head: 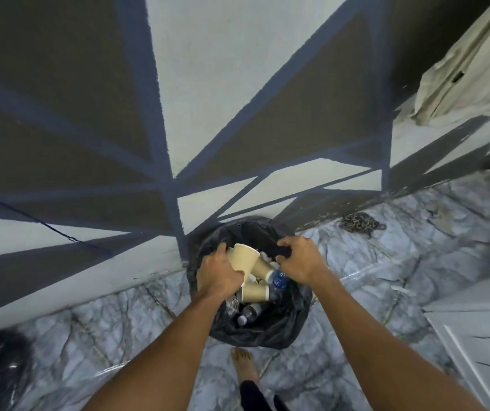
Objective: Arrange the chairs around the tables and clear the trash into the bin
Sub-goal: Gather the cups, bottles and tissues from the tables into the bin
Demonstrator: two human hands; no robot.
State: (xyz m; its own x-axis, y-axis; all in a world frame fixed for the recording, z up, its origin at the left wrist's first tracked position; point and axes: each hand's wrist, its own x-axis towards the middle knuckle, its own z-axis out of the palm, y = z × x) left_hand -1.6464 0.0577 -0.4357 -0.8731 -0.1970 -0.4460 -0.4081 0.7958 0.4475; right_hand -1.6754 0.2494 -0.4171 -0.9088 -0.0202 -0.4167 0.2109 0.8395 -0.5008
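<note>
- Grip, left hand (221, 272): fingers curled round a tan paper cup (243, 258), held tilted over the bin's opening.
- Grip, right hand (298, 259): fist closed on a bunched fold of the black plastic bin liner (267, 327) at its far right rim.
- Contents: two more tan cups (255, 293) on their sides; a clear plastic bottle with blue label (280, 280); a second clear bottle with pale cap (246, 315) (the rest too hidden to list).
- Position: bin on the grey marble-patterned floor (386, 277), against the wall painted in grey, brown and navy triangles (208, 84).
- Nearby: heaped metal chain (357, 225) by the wall, right of the bin; a bare foot (243, 363) just in front of the bin.
</note>
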